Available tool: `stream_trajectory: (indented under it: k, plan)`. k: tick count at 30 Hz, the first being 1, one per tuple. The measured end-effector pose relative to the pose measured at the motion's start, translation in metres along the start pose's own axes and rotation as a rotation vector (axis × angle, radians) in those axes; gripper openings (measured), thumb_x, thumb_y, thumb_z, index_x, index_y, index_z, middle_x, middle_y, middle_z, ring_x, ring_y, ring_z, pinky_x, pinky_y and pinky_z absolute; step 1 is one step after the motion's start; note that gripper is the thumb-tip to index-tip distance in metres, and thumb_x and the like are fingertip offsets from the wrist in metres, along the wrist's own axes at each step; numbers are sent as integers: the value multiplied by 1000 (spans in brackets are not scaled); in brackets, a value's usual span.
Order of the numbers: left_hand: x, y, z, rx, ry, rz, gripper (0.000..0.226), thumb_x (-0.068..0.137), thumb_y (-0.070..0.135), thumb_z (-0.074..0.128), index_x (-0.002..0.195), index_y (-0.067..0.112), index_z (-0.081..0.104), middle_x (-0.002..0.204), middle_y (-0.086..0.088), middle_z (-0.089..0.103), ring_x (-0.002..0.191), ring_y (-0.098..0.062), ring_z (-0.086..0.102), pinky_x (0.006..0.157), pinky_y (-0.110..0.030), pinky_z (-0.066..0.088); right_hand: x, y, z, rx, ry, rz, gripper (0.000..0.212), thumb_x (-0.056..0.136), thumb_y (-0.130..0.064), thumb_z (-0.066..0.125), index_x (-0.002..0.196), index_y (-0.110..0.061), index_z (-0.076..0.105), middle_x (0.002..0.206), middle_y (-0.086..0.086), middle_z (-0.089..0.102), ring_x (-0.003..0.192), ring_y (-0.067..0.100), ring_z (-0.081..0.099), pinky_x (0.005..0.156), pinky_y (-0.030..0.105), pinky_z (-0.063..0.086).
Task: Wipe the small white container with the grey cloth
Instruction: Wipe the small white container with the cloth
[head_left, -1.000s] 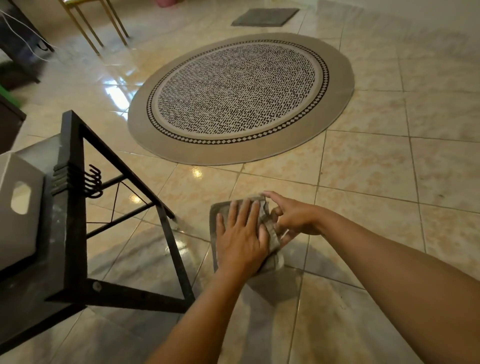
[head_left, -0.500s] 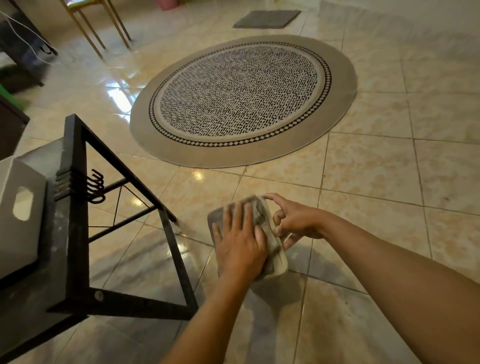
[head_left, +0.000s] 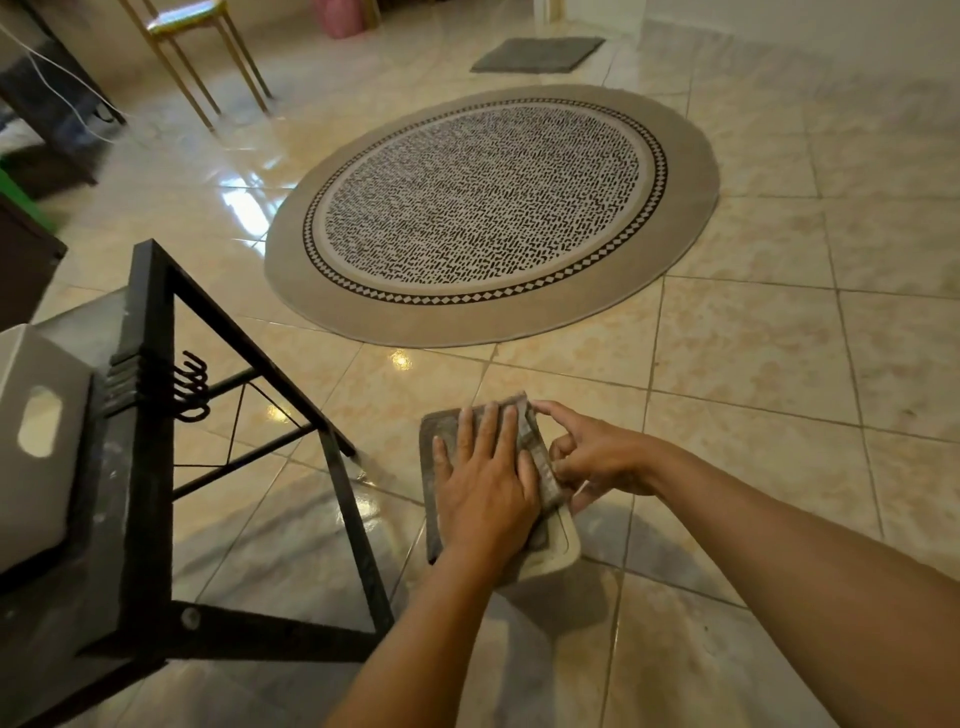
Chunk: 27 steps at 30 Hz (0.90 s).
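The small white container (head_left: 565, 546) is held in the air over the tiled floor, and only its near right corner and rim show. The grey cloth (head_left: 442, 430) lies spread over its top face. My left hand (head_left: 485, 488) lies flat on the cloth with fingers stretched out, pressing it against the container. My right hand (head_left: 597, 457) grips the container's right edge, where the cloth is bunched, with its index finger pointing along the far corner.
A black metal table frame (head_left: 150, 415) with hooks stands at the left, and a white box (head_left: 36, 436) sits on it. A round patterned rug (head_left: 488, 208) lies ahead, with a grey mat (head_left: 537, 54) beyond it. Gold chair legs (head_left: 208, 67) are at the far left.
The cloth has shifted away from the container's near corner, so more of the white rim shows below my left hand. Both hands stay in nearly the same place.
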<state>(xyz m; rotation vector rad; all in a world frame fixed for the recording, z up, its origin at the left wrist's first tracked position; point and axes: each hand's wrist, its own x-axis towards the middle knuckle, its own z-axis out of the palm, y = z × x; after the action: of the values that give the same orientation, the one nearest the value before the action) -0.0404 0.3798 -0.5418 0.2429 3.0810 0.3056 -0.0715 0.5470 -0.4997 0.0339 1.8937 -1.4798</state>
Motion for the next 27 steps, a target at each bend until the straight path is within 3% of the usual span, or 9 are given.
stream_trajectory:
  k: [3,7,12,14,17,20,22,24,27]
  plan:
    - [-6,1,-6,-19,-11,-92,64,98,51,6,156,31,-11,165,4,-17,149,-24,-24,121,-53,-11,0,-2,0,-3,12,2,95,86,17,53,153,-41,19,76,9,58,64,19,65,60,37,60]
    - [-21,15,-2,27,-68,82,59,103,50,10,156,33,-11,162,7,-22,148,-21,-27,120,-52,-15,-3,-3,-1,-6,-11,5,93,86,14,58,151,-41,19,104,18,66,82,32,72,70,48,62]
    - [-6,-11,-11,-12,-60,-96,69,92,52,-4,156,29,-14,165,3,-20,148,-25,-27,121,-56,-6,1,-1,1,-11,39,6,95,88,14,56,155,-40,17,78,10,57,65,19,65,71,46,62]
    - [-32,4,-12,10,-100,-23,70,90,55,-7,155,30,-16,162,3,-26,146,-25,-31,121,-54,-11,0,-3,1,-5,15,11,97,87,16,55,155,-40,15,85,12,61,69,22,68,74,49,62]
    - [-30,18,-4,44,-94,51,60,102,50,5,155,32,-16,162,5,-25,147,-22,-30,120,-51,-14,0,-2,1,-15,-12,23,100,85,18,53,156,-40,13,106,19,65,82,32,71,78,53,61]
    - [3,4,-9,18,-74,-45,60,102,46,7,156,29,-13,165,4,-19,148,-22,-26,121,-52,-10,1,-2,2,-5,7,11,100,85,19,52,156,-41,13,89,16,61,76,28,67,75,49,61]
    - [1,2,-10,8,-75,-109,66,96,51,-6,156,27,-14,165,2,-20,148,-24,-26,121,-54,-11,2,-4,4,-6,21,5,97,86,19,51,155,-39,15,81,13,58,69,23,65,71,46,61]
    - [-21,16,-8,14,-92,-49,75,88,58,-19,156,28,-15,163,2,-24,147,-25,-28,119,-53,-15,0,-4,3,2,9,7,96,86,17,53,155,-38,17,90,14,62,73,24,67,70,45,62]
    - [-19,15,-2,26,-87,40,64,97,52,-1,156,30,-12,165,5,-19,149,-23,-24,120,-52,-12,1,-2,3,5,-5,6,94,85,16,54,153,-39,20,106,19,63,82,29,69,69,45,62]
